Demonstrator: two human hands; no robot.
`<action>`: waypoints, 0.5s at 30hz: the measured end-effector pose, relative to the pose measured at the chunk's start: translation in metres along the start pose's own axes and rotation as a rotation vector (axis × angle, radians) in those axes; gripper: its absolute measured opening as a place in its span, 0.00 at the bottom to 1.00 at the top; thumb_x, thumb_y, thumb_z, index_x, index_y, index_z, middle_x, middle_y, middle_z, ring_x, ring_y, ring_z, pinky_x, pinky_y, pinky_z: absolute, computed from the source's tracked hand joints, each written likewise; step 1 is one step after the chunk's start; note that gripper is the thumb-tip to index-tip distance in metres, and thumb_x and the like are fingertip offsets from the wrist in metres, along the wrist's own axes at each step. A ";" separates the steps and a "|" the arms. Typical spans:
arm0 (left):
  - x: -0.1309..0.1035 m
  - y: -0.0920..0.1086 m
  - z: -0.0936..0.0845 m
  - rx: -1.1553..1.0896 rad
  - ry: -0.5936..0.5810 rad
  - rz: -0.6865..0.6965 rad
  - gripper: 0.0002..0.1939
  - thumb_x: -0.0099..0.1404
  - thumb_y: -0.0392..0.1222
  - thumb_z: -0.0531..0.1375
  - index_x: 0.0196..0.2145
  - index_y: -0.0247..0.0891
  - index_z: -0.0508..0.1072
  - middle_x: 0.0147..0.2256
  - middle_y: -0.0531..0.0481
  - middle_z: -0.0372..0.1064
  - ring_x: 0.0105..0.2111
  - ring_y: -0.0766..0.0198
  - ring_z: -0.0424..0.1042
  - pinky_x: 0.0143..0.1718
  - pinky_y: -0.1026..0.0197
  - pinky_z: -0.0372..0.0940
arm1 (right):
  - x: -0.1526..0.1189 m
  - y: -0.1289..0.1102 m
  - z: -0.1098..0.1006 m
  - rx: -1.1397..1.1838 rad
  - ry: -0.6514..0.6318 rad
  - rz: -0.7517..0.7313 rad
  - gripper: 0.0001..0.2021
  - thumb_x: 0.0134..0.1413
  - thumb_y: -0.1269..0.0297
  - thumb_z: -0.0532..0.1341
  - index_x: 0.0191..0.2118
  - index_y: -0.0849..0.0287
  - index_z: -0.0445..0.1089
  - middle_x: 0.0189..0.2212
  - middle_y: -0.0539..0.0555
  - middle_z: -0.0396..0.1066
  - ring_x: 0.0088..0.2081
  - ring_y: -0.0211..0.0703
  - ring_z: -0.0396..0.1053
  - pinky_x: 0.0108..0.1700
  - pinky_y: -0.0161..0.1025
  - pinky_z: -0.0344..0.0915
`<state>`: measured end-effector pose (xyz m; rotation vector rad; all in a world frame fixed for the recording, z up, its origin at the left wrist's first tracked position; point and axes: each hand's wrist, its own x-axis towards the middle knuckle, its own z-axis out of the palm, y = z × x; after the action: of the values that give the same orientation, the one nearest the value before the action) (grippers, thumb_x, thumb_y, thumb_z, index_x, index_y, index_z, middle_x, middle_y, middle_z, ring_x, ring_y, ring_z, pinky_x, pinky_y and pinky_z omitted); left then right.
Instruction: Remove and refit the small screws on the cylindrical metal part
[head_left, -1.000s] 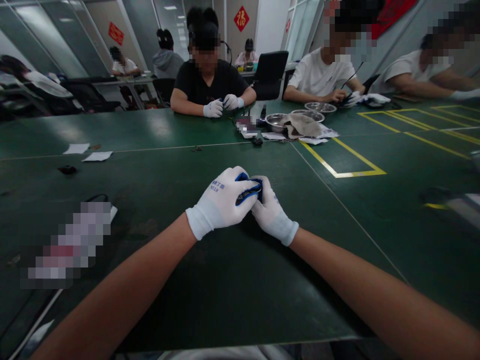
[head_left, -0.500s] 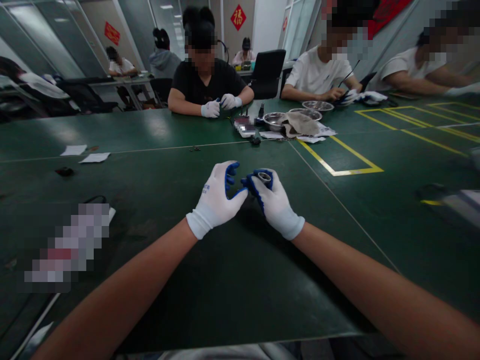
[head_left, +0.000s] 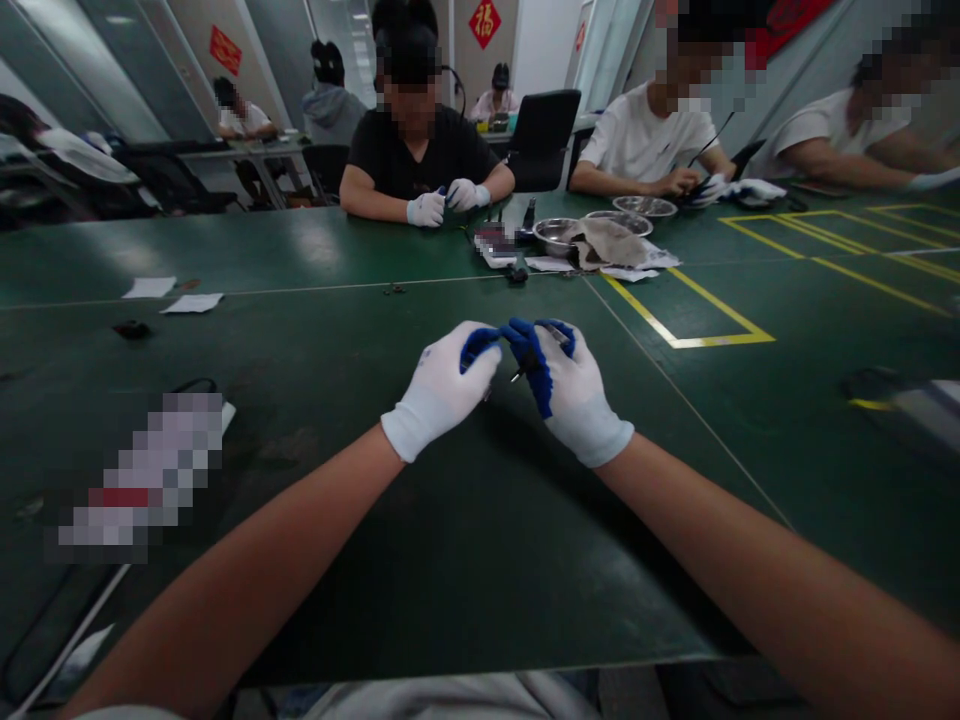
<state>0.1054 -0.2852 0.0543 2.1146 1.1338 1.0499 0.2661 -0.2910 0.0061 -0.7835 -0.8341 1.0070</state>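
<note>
Both my hands wear white gloves with blue palms and are raised over the green table (head_left: 480,560). My right hand (head_left: 574,385) is closed round a small metal part (head_left: 556,336), mostly hidden by the glove; a thin metal tip (head_left: 517,376) juts out below its fingers. My left hand (head_left: 454,375) is just left of it, its fingers curled in and its fingertips close to those of my right hand. A tiny bit of something dark shows under the left thumb, too small to make out.
Ahead, metal bowls (head_left: 555,236) and a grey cloth (head_left: 609,243) lie near a person in black (head_left: 420,165). A blurred-out long object (head_left: 150,470) and papers (head_left: 193,303) are on the left. Yellow tape (head_left: 720,341) marks the table at right.
My left hand's fingers have curled in from a wider spread. My right hand has turned, so the part's round open end no longer faces up and a thin tip shows below.
</note>
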 end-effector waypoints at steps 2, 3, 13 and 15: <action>0.006 -0.006 -0.016 0.098 -0.010 -0.067 0.12 0.74 0.40 0.55 0.48 0.38 0.77 0.47 0.45 0.80 0.50 0.55 0.78 0.58 0.49 0.72 | 0.003 0.004 -0.002 0.024 0.017 0.009 0.20 0.52 0.49 0.73 0.42 0.49 0.65 0.44 0.51 0.78 0.54 0.51 0.78 0.59 0.55 0.76; 0.008 -0.009 -0.023 0.177 -0.063 -0.089 0.12 0.73 0.41 0.56 0.48 0.38 0.78 0.48 0.45 0.79 0.51 0.54 0.77 0.59 0.48 0.71 | 0.004 0.007 -0.003 0.030 0.024 0.019 0.21 0.52 0.49 0.74 0.43 0.49 0.65 0.44 0.51 0.78 0.54 0.51 0.78 0.58 0.55 0.76; -0.013 0.005 0.013 0.795 -0.408 0.119 0.20 0.69 0.56 0.64 0.50 0.40 0.80 0.52 0.38 0.73 0.54 0.41 0.71 0.51 0.42 0.69 | 0.008 0.023 -0.012 -0.015 0.163 -0.003 0.20 0.53 0.50 0.73 0.43 0.50 0.65 0.41 0.50 0.78 0.51 0.50 0.80 0.56 0.54 0.77; -0.015 0.010 0.021 0.807 -0.413 0.150 0.16 0.71 0.51 0.62 0.49 0.39 0.79 0.52 0.37 0.73 0.54 0.41 0.71 0.51 0.43 0.70 | 0.009 0.021 -0.013 -0.022 0.178 -0.032 0.19 0.54 0.50 0.72 0.44 0.49 0.64 0.41 0.50 0.78 0.49 0.49 0.81 0.56 0.54 0.77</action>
<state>0.1216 -0.3047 0.0437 2.8812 1.3270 0.1511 0.2720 -0.2775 -0.0161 -0.8630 -0.7034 0.8871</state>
